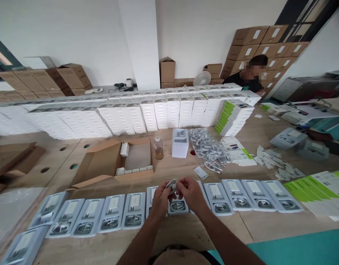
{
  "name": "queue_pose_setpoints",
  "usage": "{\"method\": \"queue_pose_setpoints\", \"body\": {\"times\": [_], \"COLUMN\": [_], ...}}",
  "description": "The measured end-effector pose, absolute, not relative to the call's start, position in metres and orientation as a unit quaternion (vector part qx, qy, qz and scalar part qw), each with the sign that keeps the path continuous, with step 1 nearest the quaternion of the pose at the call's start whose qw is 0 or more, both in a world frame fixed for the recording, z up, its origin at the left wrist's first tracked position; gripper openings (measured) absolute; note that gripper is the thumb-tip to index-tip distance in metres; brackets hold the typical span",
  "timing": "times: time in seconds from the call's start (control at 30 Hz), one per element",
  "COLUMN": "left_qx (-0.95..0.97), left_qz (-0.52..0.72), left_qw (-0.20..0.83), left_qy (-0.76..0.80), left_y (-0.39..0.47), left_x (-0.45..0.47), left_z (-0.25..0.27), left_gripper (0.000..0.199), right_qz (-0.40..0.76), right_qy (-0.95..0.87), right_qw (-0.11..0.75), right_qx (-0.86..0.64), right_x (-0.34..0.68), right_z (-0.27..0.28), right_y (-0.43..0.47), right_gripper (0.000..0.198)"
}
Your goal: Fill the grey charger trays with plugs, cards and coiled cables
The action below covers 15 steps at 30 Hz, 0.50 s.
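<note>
My left hand (160, 195) and my right hand (190, 190) meet over a row of pale plastic trays. Between them is a coiled white cable (172, 184), pinched by the fingers of both. Just below lies a tray (178, 212) with a coiled cable in its lower pocket; my hands and wrists partly cover it and its neighbours. Other trays, such as one on the left (113, 209) and one on the right (219, 197), each hold a white rectangular block above a coiled cable. A small white card (201, 172) lies beyond my right hand.
Ahead stand an open cardboard box (103, 162), a bottle (158, 148), a tray stack (180, 147) and a heap of bagged cables (209, 149). White boxes (160, 112) line the table's back. Small white pieces (278, 162) lie right. Another person (245, 79) is at the far right.
</note>
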<state>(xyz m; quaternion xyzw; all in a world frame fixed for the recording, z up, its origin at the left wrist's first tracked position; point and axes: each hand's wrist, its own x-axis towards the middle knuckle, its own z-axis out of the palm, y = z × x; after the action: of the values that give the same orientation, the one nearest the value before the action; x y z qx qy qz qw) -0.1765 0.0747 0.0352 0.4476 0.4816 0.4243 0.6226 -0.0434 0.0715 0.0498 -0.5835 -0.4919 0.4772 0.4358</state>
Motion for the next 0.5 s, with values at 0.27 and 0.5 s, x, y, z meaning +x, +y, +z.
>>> {"method": "queue_pose_setpoints", "body": {"times": [0.27, 0.5], "left_qx": [0.587, 0.498], "left_qz": [0.347, 0.318], "left_qw": [0.537, 0.656], "left_qy": [0.496, 0.469], "left_y": [0.069, 0.046], "left_x": [-0.191, -0.199], "left_z": [0.043, 0.045], "left_gripper": [0.033, 0.032], "right_qz": [0.333, 0.486], "right_qy": [-0.603, -0.593], "right_qw": [0.421, 0.331], "right_qx": [-0.590, -0.550], "right_x": [-0.022, -0.003], "right_z": [0.048, 0.040], "right_y": [0.074, 0.051], "right_gripper": [0.039, 0.030]}}
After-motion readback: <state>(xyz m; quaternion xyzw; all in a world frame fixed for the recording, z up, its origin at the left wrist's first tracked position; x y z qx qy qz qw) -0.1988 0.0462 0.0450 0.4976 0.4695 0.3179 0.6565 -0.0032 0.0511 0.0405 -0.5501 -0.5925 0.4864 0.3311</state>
